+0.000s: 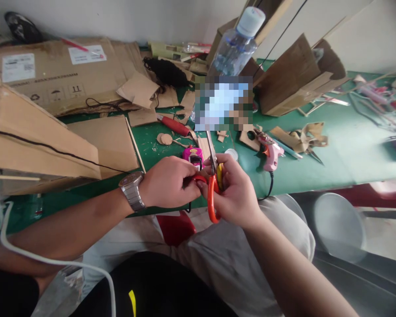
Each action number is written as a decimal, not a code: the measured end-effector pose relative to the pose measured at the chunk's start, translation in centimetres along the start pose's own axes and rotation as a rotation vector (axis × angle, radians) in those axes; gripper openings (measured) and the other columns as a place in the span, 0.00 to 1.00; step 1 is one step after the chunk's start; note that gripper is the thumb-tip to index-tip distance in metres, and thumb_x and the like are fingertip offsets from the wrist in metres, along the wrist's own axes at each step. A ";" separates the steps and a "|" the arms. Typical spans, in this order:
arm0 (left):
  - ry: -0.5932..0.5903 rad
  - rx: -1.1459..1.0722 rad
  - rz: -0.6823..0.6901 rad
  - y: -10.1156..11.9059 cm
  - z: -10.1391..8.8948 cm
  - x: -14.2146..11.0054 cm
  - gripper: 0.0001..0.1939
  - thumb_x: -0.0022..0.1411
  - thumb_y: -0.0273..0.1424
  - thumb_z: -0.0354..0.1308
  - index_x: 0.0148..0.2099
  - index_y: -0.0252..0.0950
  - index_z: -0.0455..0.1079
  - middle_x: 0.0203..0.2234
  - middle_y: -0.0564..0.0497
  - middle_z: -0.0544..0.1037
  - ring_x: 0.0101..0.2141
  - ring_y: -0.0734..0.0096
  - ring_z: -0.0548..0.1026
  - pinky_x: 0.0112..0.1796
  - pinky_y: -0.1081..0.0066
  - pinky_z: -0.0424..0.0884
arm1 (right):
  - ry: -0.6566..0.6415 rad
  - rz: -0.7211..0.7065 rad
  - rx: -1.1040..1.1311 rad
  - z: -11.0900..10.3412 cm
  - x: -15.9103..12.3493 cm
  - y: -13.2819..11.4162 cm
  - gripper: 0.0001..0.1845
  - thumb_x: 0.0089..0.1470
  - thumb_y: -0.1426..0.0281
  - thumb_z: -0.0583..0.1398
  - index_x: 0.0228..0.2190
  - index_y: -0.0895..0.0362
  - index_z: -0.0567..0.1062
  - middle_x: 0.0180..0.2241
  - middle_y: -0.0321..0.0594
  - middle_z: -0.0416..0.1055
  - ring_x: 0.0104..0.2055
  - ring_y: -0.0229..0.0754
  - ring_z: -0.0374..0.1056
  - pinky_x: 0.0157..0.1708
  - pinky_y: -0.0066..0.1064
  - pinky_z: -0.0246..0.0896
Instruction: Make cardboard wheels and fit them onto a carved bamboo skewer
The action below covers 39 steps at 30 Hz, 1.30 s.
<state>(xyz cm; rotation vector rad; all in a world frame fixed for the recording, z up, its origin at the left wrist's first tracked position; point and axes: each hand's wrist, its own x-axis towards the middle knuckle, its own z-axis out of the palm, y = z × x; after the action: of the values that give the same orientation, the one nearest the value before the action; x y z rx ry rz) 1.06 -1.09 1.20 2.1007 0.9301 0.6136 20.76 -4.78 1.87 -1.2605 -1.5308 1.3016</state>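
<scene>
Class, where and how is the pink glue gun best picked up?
Probably by its handle, from the near side: the pink glue gun lies with that grip pointing toward the person, the black cord trailing from its end.

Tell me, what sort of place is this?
Probably a craft or model-making workspace: cut cardboard pieces lie scattered on a green table, a pink glue gun rests among them, and the right hand holds orange-handled scissors.
</scene>
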 end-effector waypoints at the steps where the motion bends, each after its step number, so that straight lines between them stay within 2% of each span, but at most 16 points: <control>1: 0.007 -0.017 -0.008 0.0 0.0 0.0 0.08 0.60 0.29 0.57 0.31 0.35 0.77 0.25 0.49 0.81 0.27 0.68 0.74 0.30 0.68 0.63 | -0.013 -0.002 0.018 -0.1 0.1 -0.1 0.24 0.52 0.69 0.75 0.44 0.49 0.70 0.25 0.25 0.63 0.24 0.35 0.58 0.26 0.29 0.62; 7: 0.012 -0.299 -0.132 -0.1 -0.2 -0.1 0.13 0.61 0.29 0.56 0.24 0.36 0.69 0.19 0.54 0.72 0.23 0.74 0.67 0.27 0.71 0.60 | -0.069 -0.049 0.133 -0.8 0.4 -0.8 0.29 0.49 0.64 0.78 0.46 0.51 0.70 0.37 0.34 0.73 0.31 0.37 0.68 0.30 0.29 0.68; 11: 0.008 -0.657 -0.239 -0.5 0.1 0.2 0.14 0.59 0.29 0.54 0.21 0.37 0.62 0.16 0.56 0.65 0.21 0.76 0.61 0.24 0.73 0.58 | 0.022 -0.092 0.157 -0.4 0.5 -1.1 0.36 0.44 0.64 0.81 0.46 0.48 0.67 0.48 0.40 0.76 0.30 0.35 0.71 0.27 0.28 0.71; 14: -0.013 -0.889 -0.288 -0.6 0.7 0.4 0.13 0.58 0.29 0.53 0.21 0.38 0.61 0.17 0.56 0.65 0.21 0.77 0.61 0.24 0.73 0.62 | 0.104 -0.160 0.173 0.3 0.4 -1.1 0.35 0.46 0.66 0.80 0.45 0.47 0.65 0.54 0.43 0.76 0.34 0.38 0.75 0.29 0.32 0.76; 18: -0.080 -1.032 -0.313 -0.4 1.5 0.4 0.12 0.60 0.29 0.53 0.23 0.38 0.62 0.19 0.55 0.65 0.22 0.76 0.63 0.26 0.74 0.64 | 0.078 -0.211 0.173 0.9 0.5 -0.7 0.33 0.48 0.64 0.79 0.45 0.47 0.65 0.48 0.41 0.78 0.33 0.40 0.77 0.28 0.32 0.76; 22: -0.117 -1.094 -0.321 -0.4 1.5 0.2 0.13 0.62 0.29 0.53 0.24 0.38 0.62 0.20 0.55 0.66 0.23 0.76 0.64 0.27 0.73 0.66 | 0.062 -0.200 0.168 0.6 0.6 -0.6 0.34 0.47 0.63 0.80 0.45 0.47 0.66 0.44 0.39 0.79 0.36 0.44 0.80 0.31 0.34 0.79; 27: -0.159 -1.094 -0.325 -0.6 1.4 0.1 0.13 0.61 0.29 0.54 0.24 0.37 0.64 0.20 0.54 0.68 0.23 0.75 0.66 0.27 0.73 0.68 | 0.035 -0.217 0.156 0.2 0.6 -0.7 0.34 0.45 0.63 0.81 0.43 0.47 0.67 0.39 0.36 0.79 0.30 0.42 0.78 0.27 0.35 0.77; 31: -0.197 -1.158 -0.334 -0.6 1.4 0.0 0.11 0.59 0.27 0.55 0.23 0.37 0.66 0.19 0.54 0.70 0.24 0.75 0.67 0.28 0.73 0.68 | 0.008 -0.240 0.125 -0.1 0.6 -0.6 0.33 0.45 0.65 0.81 0.44 0.47 0.69 0.38 0.36 0.79 0.31 0.43 0.78 0.27 0.34 0.77; 34: -0.232 -1.193 -0.341 -0.6 1.5 -0.1 0.10 0.58 0.27 0.56 0.24 0.36 0.67 0.18 0.53 0.70 0.23 0.74 0.69 0.29 0.72 0.69 | -0.044 -0.228 0.168 -0.3 0.5 -0.7 0.34 0.43 0.68 0.81 0.45 0.47 0.70 0.40 0.36 0.79 0.33 0.43 0.79 0.31 0.34 0.79; 39: -0.313 -1.256 -0.270 -1.0 1.5 -0.1 0.11 0.61 0.29 0.60 0.25 0.35 0.72 0.21 0.52 0.74 0.24 0.74 0.71 0.30 0.72 0.70 | -0.149 -0.167 0.276 -0.7 0.4 -1.0 0.35 0.45 0.69 0.81 0.46 0.47 0.68 0.41 0.36 0.78 0.31 0.42 0.80 0.33 0.35 0.81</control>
<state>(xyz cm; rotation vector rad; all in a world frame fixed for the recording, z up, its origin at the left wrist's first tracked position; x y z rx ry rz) 1.59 -1.31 -0.55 0.8807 0.4111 0.4937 21.16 -4.23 2.93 -0.8613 -1.4630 1.4637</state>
